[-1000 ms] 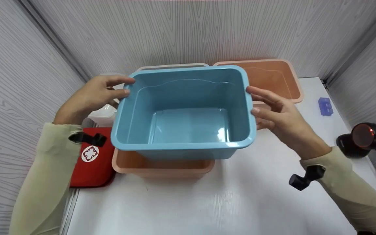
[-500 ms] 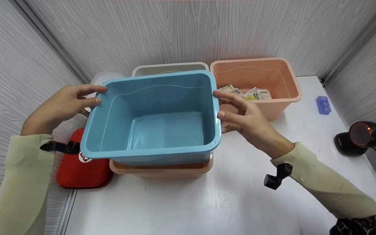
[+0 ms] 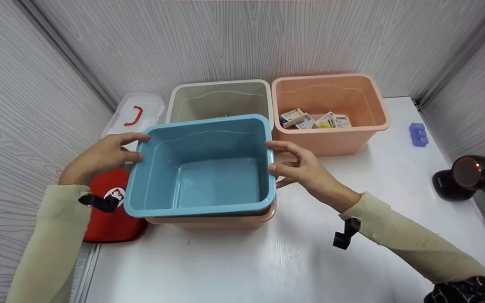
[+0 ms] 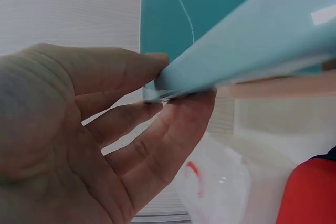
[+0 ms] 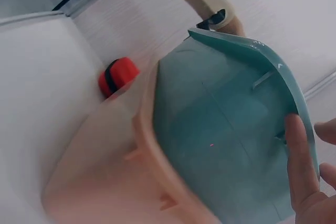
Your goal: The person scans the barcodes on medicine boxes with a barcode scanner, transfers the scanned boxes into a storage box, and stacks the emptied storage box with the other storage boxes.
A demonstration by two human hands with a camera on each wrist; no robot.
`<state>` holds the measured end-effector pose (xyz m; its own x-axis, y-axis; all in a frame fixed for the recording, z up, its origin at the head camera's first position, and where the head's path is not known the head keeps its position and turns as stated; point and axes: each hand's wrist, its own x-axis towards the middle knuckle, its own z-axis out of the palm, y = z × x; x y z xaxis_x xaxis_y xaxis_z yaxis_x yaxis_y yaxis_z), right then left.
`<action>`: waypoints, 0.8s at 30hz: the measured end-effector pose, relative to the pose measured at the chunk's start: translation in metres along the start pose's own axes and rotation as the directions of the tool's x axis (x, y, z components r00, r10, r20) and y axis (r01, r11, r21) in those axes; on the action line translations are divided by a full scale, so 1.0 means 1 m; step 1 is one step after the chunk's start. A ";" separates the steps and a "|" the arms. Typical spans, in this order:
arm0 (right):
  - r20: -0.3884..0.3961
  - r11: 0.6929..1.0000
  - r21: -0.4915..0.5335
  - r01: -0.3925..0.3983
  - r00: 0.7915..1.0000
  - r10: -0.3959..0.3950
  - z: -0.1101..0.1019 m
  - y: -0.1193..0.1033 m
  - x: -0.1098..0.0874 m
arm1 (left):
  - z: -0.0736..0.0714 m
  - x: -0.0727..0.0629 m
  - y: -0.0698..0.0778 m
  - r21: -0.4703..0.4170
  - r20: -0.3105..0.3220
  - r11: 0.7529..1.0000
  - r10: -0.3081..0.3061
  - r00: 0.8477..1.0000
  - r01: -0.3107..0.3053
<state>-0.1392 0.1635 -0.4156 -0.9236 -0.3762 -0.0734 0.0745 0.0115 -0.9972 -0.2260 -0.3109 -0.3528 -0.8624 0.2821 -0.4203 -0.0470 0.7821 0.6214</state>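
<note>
Both hands hold a light-blue plastic bin (image 3: 217, 183) by its short sides. It is tilted, with nothing seen inside it. My left hand (image 3: 103, 158) pinches the left rim between thumb and fingers, also plain in the left wrist view, where the blue rim (image 4: 252, 35) crosses above the fingers. The right hand (image 3: 305, 168) grips the opposite rim. Directly under the blue bin is a peach bin (image 3: 221, 222), mostly covered by it. From the right wrist view, the blue bin's lower part meets the peach bin's rim (image 5: 144, 124); how deep it sits is hidden.
A grey bin (image 3: 219, 87) and another peach bin (image 3: 322, 141) holding several medicine boxes (image 3: 293, 117) stand along the back wall. To the left are a red first-aid case (image 3: 116, 223) and a clear box with a red handle (image 3: 135, 115). A purple pillbox (image 3: 418, 134) and black scanner (image 3: 465, 176) are at right.
Both hands have carried the blue bin leftward, then lowered it toward the front peach bin. The back bins and the medicine boxes have come into view.
</note>
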 end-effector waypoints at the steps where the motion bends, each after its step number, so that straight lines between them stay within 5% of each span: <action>1: 0.005 1.000 -0.010 -0.004 1.000 0.004 -0.001 0.004 0.001 | 0.004 0.003 -0.003 -0.005 0.004 1.000 0.001 1.000 -0.001; 10: 0.022 0.997 -0.048 -0.066 0.998 0.067 -0.005 0.039 0.007 | 0.022 0.021 -0.018 -0.055 0.031 0.998 0.001 1.000 0.001; 24: 0.016 0.993 -0.067 -0.092 0.995 0.094 -0.013 0.058 0.003 | 0.036 0.033 -0.018 -0.092 0.049 0.996 0.010 0.999 -0.005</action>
<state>-0.1422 0.1749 -0.4738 -0.9065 -0.3883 -0.1661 0.1342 0.1083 -0.9850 -0.2359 -0.2958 -0.4020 -0.8369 0.3170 -0.4462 -0.0886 0.7259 0.6820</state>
